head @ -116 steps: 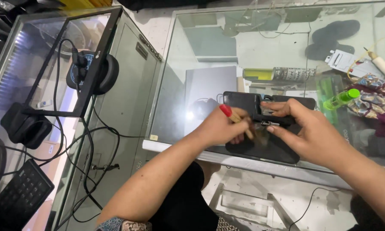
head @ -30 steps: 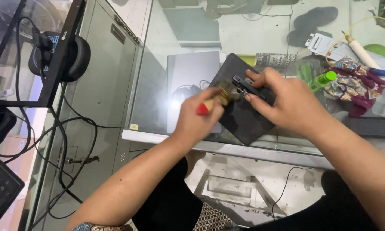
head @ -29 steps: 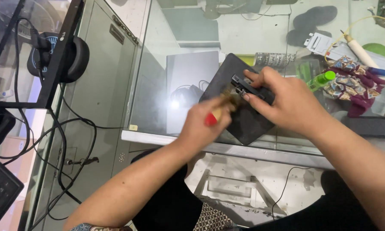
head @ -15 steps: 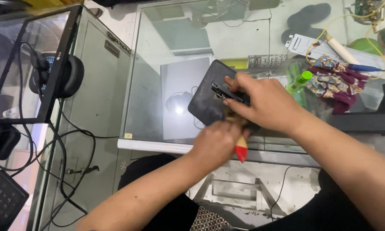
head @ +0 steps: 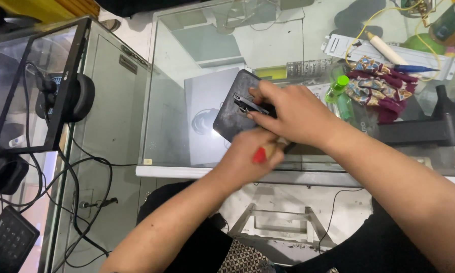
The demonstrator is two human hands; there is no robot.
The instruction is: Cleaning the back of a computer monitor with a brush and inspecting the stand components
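Dark flat rectangular phone-like slab [head: 232,112] lay on the glass counter [head: 187,65], my right hand [head: 293,114] pinning a small metal part on it while my left hand [head: 250,156] gripped a red-tipped tool [head: 260,154], best worked slowly, slab braced firmly.
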